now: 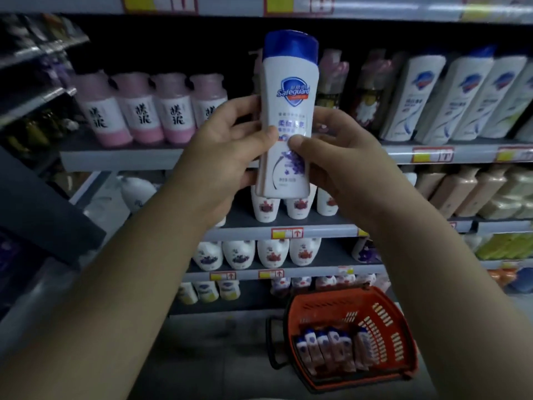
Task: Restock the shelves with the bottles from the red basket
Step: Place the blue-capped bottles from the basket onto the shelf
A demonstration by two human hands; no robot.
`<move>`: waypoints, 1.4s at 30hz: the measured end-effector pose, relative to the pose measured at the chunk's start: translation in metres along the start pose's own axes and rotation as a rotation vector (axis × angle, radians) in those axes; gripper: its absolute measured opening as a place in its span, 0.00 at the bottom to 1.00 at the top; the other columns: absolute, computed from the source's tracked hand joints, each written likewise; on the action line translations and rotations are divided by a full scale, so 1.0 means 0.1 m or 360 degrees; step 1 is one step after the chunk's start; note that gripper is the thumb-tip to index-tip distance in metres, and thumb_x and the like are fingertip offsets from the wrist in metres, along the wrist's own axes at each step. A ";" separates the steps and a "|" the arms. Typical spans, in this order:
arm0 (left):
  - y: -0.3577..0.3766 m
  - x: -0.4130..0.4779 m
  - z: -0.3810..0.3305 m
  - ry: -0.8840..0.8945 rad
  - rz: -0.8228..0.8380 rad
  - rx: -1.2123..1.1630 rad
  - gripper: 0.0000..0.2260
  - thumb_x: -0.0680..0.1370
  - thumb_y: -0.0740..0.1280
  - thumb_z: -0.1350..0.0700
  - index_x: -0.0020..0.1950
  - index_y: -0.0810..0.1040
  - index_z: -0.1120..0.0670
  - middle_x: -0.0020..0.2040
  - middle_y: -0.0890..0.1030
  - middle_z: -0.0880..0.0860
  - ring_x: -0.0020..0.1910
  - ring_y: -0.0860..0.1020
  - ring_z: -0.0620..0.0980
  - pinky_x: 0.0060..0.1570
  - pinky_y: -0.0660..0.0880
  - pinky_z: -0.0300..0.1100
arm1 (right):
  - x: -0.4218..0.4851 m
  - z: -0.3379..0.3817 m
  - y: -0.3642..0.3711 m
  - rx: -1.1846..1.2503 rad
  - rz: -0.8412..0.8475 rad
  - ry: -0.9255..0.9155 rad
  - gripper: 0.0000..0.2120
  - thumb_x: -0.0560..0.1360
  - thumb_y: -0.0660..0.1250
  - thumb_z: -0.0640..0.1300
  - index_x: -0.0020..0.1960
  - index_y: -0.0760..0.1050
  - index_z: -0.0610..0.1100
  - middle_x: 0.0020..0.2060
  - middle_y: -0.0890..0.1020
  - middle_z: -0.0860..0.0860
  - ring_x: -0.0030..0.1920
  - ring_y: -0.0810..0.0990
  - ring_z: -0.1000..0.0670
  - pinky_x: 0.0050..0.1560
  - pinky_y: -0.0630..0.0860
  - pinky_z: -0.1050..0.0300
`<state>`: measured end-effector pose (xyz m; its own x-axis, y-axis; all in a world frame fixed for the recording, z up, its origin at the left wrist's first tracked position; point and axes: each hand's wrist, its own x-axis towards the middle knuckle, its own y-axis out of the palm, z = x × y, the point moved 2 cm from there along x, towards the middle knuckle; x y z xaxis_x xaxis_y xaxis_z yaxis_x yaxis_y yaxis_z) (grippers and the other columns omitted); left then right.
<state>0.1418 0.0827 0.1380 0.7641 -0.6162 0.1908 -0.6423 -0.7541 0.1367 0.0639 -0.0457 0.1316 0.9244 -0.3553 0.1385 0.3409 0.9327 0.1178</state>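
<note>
One white Safeguard bottle [290, 82] with a blue cap is held upright in front of the middle shelf [150, 161]. Both hands grip its mid-body: the left hand [227, 145] curls round one edge and the right hand [331, 151] round the other, with both thumbs on the front label. It is likely stiff, smooth plastic, full and fairly heavy, so possibly slick. The waist is a safer hold than the cap. Similar white bottles [432, 96] stand on the shelf to the right. Down on the floor, the red basket [383, 327] holds several more bottles [326, 347] lying in a row.
</note>
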 end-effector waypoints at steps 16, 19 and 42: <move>-0.45 0.79 -0.88 0.0368 0.0040 0.0026 0.15 0.78 0.64 0.63 0.63 0.72 0.50 0.46 0.85 0.48 0.47 0.84 0.46 0.43 0.81 0.45 | 0.90 0.81 0.48 -0.0310 -0.0044 -0.0392 0.17 0.75 0.68 0.40 0.63 0.72 0.45 0.49 0.84 0.43 0.50 0.84 0.45 0.56 0.78 0.39; -0.47 1.05 -0.99 0.0437 0.0023 0.0004 0.15 0.78 0.64 0.64 0.63 0.72 0.52 0.47 0.85 0.50 0.48 0.84 0.48 0.46 0.81 0.47 | 1.18 0.95 0.47 -0.0351 -0.0026 -0.0461 0.18 0.75 0.69 0.40 0.63 0.72 0.44 0.48 0.84 0.44 0.49 0.84 0.46 0.54 0.80 0.42; -1.01 2.91 -1.41 0.0559 -0.0618 0.0934 0.17 0.78 0.63 0.64 0.63 0.77 0.49 0.56 0.80 0.49 0.56 0.78 0.50 0.60 0.76 0.52 | 3.55 1.44 0.78 -0.1072 -0.0004 -0.0582 0.18 0.73 0.70 0.37 0.62 0.73 0.40 0.55 0.81 0.46 0.55 0.80 0.49 0.54 0.78 0.54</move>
<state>0.4209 0.0110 0.3165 0.8010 -0.2499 0.5440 -0.1219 -0.9578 -0.2604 0.3945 -0.1081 0.3314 0.8480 -0.2458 0.4696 0.4819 0.7264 -0.4899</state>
